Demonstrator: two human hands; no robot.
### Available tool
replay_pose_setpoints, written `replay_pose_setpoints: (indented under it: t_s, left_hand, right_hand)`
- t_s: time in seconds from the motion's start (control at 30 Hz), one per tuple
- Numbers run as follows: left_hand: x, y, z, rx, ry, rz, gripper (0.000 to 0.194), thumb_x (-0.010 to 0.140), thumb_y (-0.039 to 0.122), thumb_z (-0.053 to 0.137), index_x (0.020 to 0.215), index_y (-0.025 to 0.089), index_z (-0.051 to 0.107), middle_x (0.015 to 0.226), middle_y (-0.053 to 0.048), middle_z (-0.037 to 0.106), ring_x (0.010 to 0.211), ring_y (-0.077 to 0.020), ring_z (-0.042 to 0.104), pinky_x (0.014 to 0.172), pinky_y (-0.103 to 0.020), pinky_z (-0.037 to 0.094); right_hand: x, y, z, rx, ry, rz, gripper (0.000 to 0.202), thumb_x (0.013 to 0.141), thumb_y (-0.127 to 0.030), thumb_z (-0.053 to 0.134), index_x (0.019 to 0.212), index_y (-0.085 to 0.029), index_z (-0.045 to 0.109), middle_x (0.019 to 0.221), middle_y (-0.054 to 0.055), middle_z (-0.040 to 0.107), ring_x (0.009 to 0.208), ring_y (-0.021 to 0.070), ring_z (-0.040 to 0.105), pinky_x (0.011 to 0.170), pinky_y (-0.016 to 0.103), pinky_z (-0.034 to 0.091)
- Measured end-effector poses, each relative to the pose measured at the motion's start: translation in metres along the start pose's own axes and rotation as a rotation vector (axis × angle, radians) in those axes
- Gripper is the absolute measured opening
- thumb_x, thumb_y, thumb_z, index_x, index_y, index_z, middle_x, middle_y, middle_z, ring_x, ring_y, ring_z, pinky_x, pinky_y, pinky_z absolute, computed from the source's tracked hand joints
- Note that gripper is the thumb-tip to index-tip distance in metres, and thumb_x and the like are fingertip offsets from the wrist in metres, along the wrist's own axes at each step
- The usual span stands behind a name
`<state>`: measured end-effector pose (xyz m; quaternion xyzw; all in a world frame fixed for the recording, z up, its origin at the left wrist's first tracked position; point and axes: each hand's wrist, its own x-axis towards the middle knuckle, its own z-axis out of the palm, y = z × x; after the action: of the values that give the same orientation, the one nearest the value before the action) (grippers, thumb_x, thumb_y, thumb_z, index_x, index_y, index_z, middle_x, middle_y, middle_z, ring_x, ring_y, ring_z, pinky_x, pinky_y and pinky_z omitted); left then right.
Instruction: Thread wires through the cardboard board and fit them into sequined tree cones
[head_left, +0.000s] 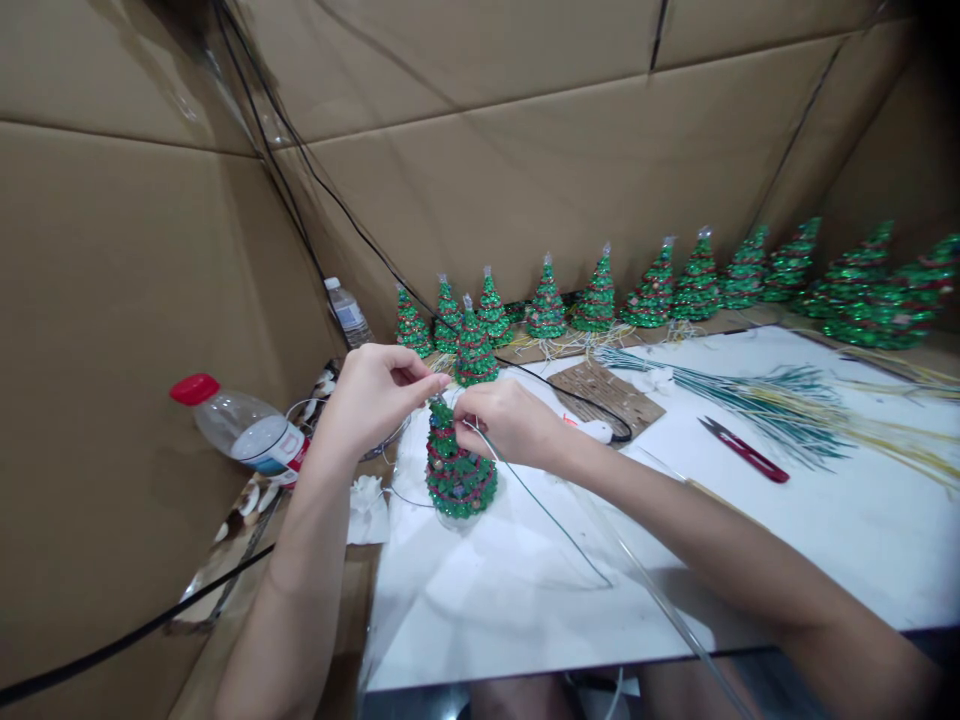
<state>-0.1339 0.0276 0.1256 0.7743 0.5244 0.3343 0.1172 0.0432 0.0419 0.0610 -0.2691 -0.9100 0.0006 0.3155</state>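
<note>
Dim, flat light. Faint soft shadows on board [465, 640] at six o'clock. Glare on cardboard [480, 160] at ten. Trees [862, 285] at two blurred. Black vignette, two o'clock edge.

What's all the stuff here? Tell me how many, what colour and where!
Table: 1, white, front
Walls: several, brown, around it
Near tree: 1, green and red, middle
Other trees: about twelve, green and red, back
Big bottle: 1, clear, red cap, left
Small bottle: 1, clear, white cap, back left
Snips: 1, red, right
Loose wires: many, green and yellow, right
Long wire: 1, green, front
Board: 1, brown, middle
Crumpled paper: 1, white, left
Cables: several, black, left and middle
Left hand: 1, bare, at treetop
Right hand: 1, bare, holding long wire
</note>
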Motion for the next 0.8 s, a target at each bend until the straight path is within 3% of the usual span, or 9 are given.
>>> replay_pose_setpoints:
  t_s: [0.23,0.57,0.8]
  left_hand:
    - [0.001,-0.001,-0.001,0.008,0.006,0.000,0.029,0.073,0.042,0.070,0.063,0.014,0.070,0.055,-0.004,0.064,0.052,-0.0123,0.050,0.045,-0.021,0.034]
    - [0.001,0.001,-0.001,-0.005,0.001,-0.011,0.030,0.073,0.042,0.069,0.062,0.013,0.070,0.053,-0.003,0.062,0.051,-0.0119,0.049,0.045,-0.021,0.033]
    - [0.000,0.000,-0.001,0.003,0.001,-0.023,0.030,0.073,0.042,0.071,0.063,0.013,0.070,0.054,-0.003,0.063,0.053,-0.0115,0.050,0.046,-0.021,0.034]
  right_hand:
    - [0.000,-0.002,-0.002,-0.053,-0.042,-0.039,0.011,0.079,-0.009,0.055,0.076,-0.012,0.065,0.072,0.005,0.064,0.063,0.0139,0.053,0.057,0.025,0.035]
    - [-0.001,0.001,-0.010,-0.100,-0.120,-0.128,0.017,0.082,-0.010,0.053,0.068,-0.015,0.060,0.070,0.003,0.058,0.059,0.0121,0.044,0.055,0.028,0.025]
    - [-0.002,0.011,-0.009,0.061,-0.042,-0.125,0.011,0.079,-0.010,0.056,0.070,-0.015,0.061,0.069,0.000,0.058,0.058,0.0101,0.045,0.055,0.024,0.029]
